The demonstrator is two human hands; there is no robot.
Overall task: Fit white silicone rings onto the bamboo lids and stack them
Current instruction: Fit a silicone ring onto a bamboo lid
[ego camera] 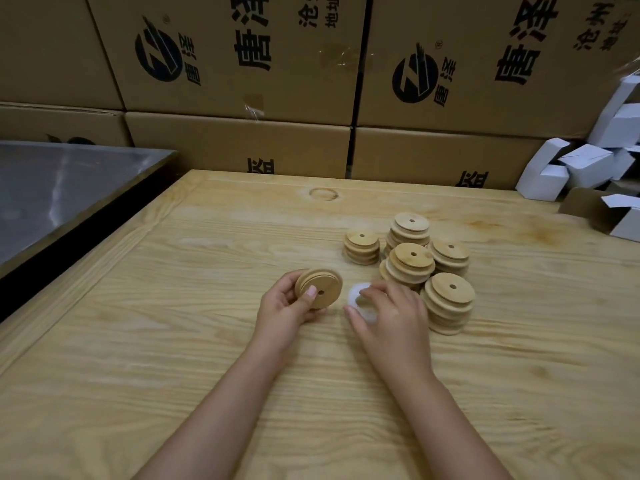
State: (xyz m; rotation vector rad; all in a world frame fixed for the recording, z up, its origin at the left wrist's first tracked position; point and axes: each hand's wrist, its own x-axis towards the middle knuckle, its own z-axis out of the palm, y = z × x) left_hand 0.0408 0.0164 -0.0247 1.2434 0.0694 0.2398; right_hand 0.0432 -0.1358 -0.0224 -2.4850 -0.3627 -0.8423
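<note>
Ring (pixel 354 295) between right fingers (pixel 380 289)

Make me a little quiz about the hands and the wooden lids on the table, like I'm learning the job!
1. True or false: the left hand holds a bamboo lid.
2. Which hand pinches the white ring? A) left hand B) right hand
3. Fill in: ___ stacks of lids stand on the table.
Key: 1 true; 2 B; 3 five.
</note>
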